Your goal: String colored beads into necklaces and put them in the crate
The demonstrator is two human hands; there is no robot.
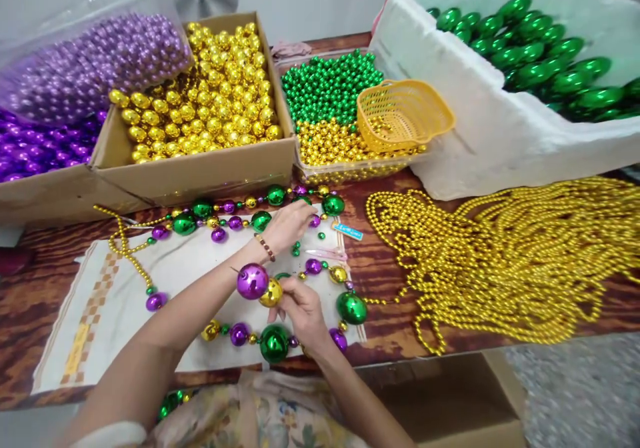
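Observation:
My right hand (pixel 303 311) pinches a shiny gold bead (pixel 271 293) above the white cloth (pixel 200 288). Against it sits a larger purple bead (pixel 253 281), with a thin dark tip poking out on its left. My left hand (pixel 293 223), a beaded bracelet on its wrist, reaches across to the far side of the cloth. Its fingers are drawn together by a small purple bead (pixel 315 221); what they grip is hidden. Around both hands runs a garland of purple, gold and green beads, including a big green bead (pixel 274 343) nearest me.
Behind stand a cardboard box of gold beads (pixel 287 148), a tub of small green and gold beads (pixel 330 88) with a yellow basket (pixel 405 118), and a foam box (pixel 450 148) of green ornaments. Gold bead strands (pixel 500 268) lie right. A blue label (pixel 348 232) is near my left hand.

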